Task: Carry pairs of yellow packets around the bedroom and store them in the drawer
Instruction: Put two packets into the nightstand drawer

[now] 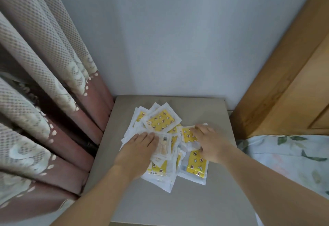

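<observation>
So it's just two bare arms coming in from the bottom, no sleeves anywhere up to the frame edge. Left hand and right hand are both bare too: no gloves, and I can't spot a ring, watch or band at either wrist. Nails look short and plain, though it's a bit blurry.

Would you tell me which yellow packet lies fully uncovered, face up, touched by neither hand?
The far packet atop the pile's back, yellow face showing whole; the others are overlapped or under the left hand or right hand.
</observation>
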Tool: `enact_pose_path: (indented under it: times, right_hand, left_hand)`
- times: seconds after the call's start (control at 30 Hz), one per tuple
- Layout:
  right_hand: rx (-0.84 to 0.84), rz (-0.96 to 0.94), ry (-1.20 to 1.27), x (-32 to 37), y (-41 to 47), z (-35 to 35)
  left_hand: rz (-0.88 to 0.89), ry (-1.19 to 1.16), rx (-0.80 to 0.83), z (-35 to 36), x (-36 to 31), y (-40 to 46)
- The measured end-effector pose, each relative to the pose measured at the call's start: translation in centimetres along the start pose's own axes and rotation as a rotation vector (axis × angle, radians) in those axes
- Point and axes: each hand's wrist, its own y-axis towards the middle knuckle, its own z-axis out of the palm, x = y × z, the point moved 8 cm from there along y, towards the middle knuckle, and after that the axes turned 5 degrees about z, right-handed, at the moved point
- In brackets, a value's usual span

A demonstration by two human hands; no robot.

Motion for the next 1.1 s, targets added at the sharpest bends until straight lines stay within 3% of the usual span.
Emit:
enact_pose_path:
  times: [0.17, 0.63, 0.77, 0.87, 1.1]
  right_hand:
    - [-0.056, -0.048, -0.071, 0.4, -0.2, -0.7]
    - [0.018, -0.127, -0.323, 0.4, -2.5, -0.2]
    - [-0.022, -0.077, -0.152, 0.1, -3.1, -2.0]
    - [-0.07, 0.043, 0.064, -0.8, -3.7, -5.6]
    - [-0.219, 0.269, 0.426, -6.1, -10.5, -21.5]
  left_hand:
    - [0.042, 0.066, -0.005, -0.8, -0.4, -0.2]
    - [-0.004, 0.078, -0.015, -1.4, -0.6, -0.7]
    - [-0.02, 0.042, 0.025, -1.8, -0.4, -1.3]
    - [-0.131, -0.057, 0.01, -3.8, 0.4, -1.8]
    - [-0.382, -0.513, -0.199, -20.4, 1.4, -2.7]
